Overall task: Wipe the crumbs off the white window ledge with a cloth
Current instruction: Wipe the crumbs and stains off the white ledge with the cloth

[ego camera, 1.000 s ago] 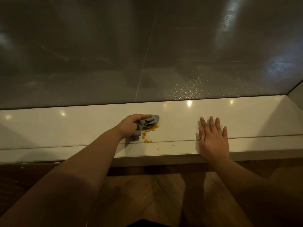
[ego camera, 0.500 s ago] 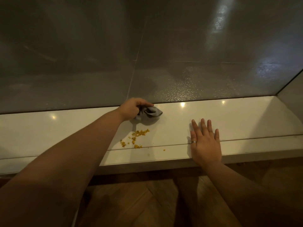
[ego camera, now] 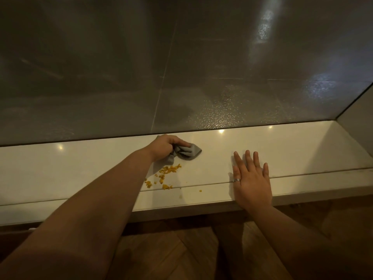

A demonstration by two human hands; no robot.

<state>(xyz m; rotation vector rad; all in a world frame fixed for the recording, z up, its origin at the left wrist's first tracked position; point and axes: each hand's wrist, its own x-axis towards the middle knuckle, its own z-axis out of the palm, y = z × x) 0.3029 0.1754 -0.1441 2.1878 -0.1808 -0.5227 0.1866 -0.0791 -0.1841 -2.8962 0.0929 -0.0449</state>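
Note:
My left hand [ego camera: 164, 147] grips a bunched grey cloth [ego camera: 187, 152] at the back of the white window ledge [ego camera: 80, 170], close to the glass. A scatter of orange-yellow crumbs [ego camera: 164, 175] lies on the ledge just in front of the cloth, apart from it; one stray crumb [ego camera: 200, 190] sits nearer the front edge. My right hand [ego camera: 251, 178] rests flat on the ledge to the right, fingers straight, a ring on one finger.
Frosted dark window glass [ego camera: 181, 67] rises right behind the ledge. A side wall [ego camera: 359, 118] closes the ledge at the far right. Wooden floor [ego camera: 171, 255] lies below the ledge's front edge.
My left hand has carried the cloth from over the crumbs back toward the glass, leaving the crumbs uncovered in front. My right hand stays flat on the ledge.

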